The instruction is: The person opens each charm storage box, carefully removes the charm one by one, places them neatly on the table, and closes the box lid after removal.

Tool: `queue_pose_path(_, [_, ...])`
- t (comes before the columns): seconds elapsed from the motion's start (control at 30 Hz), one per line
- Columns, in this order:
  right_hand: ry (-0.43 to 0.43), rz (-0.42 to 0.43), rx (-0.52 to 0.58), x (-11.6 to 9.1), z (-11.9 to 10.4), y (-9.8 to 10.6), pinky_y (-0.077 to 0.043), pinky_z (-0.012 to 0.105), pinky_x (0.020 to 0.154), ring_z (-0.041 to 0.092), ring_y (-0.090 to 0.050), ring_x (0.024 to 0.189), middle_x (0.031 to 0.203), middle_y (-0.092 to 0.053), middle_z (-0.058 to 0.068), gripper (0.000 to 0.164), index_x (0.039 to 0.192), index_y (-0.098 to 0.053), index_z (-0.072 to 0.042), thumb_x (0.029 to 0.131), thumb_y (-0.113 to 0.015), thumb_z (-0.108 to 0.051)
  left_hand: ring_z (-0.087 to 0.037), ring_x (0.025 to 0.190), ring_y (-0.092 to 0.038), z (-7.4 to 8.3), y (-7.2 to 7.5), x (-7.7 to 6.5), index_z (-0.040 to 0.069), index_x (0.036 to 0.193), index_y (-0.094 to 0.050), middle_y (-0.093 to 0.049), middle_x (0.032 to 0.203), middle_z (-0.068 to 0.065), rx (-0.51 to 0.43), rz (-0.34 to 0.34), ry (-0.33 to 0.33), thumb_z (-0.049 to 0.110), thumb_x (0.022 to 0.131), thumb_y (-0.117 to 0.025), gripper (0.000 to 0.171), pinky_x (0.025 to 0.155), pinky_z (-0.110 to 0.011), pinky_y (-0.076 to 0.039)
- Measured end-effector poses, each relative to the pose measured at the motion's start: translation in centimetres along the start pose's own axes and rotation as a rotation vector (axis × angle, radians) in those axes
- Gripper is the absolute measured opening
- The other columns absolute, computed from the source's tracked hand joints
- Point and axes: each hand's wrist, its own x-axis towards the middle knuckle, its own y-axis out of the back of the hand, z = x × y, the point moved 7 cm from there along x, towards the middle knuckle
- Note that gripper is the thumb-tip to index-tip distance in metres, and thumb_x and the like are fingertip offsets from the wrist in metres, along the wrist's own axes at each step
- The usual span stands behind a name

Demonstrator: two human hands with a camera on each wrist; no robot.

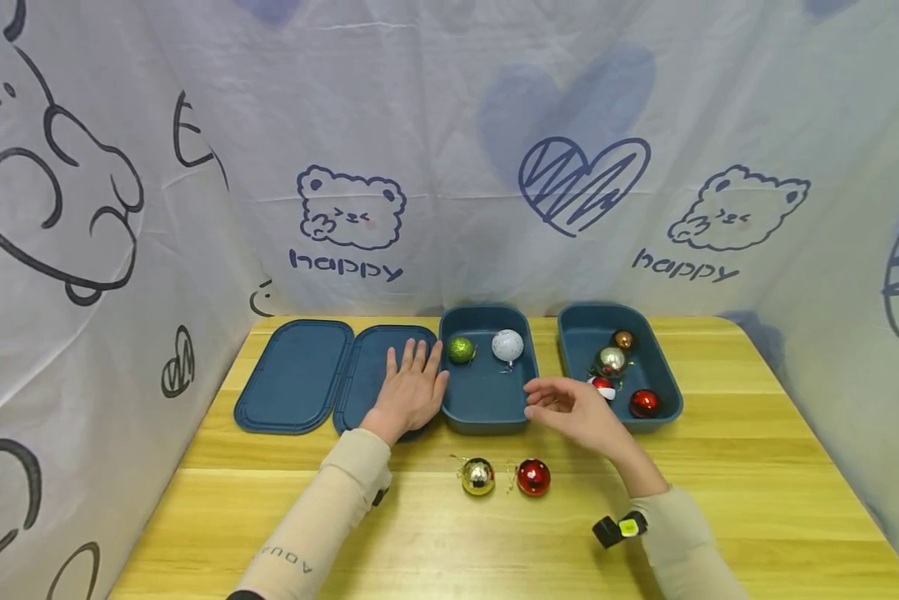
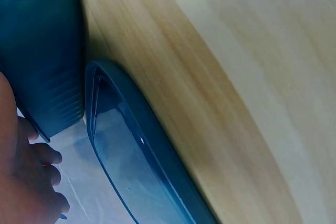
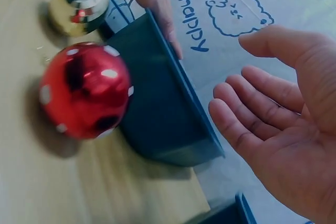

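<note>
My left hand (image 1: 413, 390) is spread with straight fingers over the right one of two flat blue lids (image 1: 362, 379); its thumb side is right at the left wall of the middle blue box (image 1: 486, 404). That box holds a glittery green ball (image 1: 461, 350) and a white ball (image 1: 507, 344). Beside the box's right rim, my right hand (image 1: 580, 417) has loosely bent fingers and nothing between them, as the right wrist view also shows. In front of the box lie a gold bauble (image 1: 477, 477) and a red bauble (image 1: 533, 477) with white dots.
A second blue box (image 1: 655, 375) on the right contains a small brown bauble (image 1: 624, 340), a silvery one (image 1: 611, 361), a red-and-white one (image 1: 603, 387) and a red one (image 1: 645, 404). Another lid (image 1: 295, 379) lies far left. A printed cloth (image 1: 449, 233) hangs behind the wooden table (image 1: 749, 467).
</note>
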Motion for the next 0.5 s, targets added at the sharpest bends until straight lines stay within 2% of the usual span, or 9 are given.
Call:
queue_pose_path(0.1, [0.004,0.001,-0.003,1.3,-0.6,-0.1,-0.059,0.025,0.086,0.018,-0.071,0.1,0.111,-0.076,0.01,0.034,0.127,-0.072,-0.009,0.096,-0.079,-0.02,-0.04,0.165,-0.01,0.0,0.0,0.0,0.015,0.172,-0.011,-0.018,0.176,-0.02,-0.002,0.004,0.001,0.045,0.116,-0.02,0.064,0.132,-0.064,-0.003])
queue_pose_path(0.33, [-0.006,-0.029,0.032,4.3,-0.9,-0.9,-0.059,0.026,0.088,0.024,-0.07,0.11,0.126,-0.072,0.021,0.041,0.135,-0.069,-0.007,0.097,-0.078,-0.018,-0.04,0.165,-0.009,0.0,-0.2,0.0,0.016,0.172,-0.011,-0.018,0.176,-0.02,-0.003,0.007,0.0,0.046,0.116,-0.019,0.063,0.132,-0.064,-0.003])
queue_pose_path(0.5, [-0.032,-0.029,0.017,6.3,-0.6,-1.7,-0.06,0.034,0.095,0.029,-0.069,0.117,0.131,-0.069,0.022,0.044,0.138,-0.067,-0.006,0.098,-0.077,-0.019,-0.04,0.165,-0.009,-0.1,-0.4,0.1,0.016,0.172,-0.011,-0.018,0.176,-0.02,0.0,0.009,-0.005,0.045,0.116,-0.019,0.063,0.132,-0.065,-0.003])
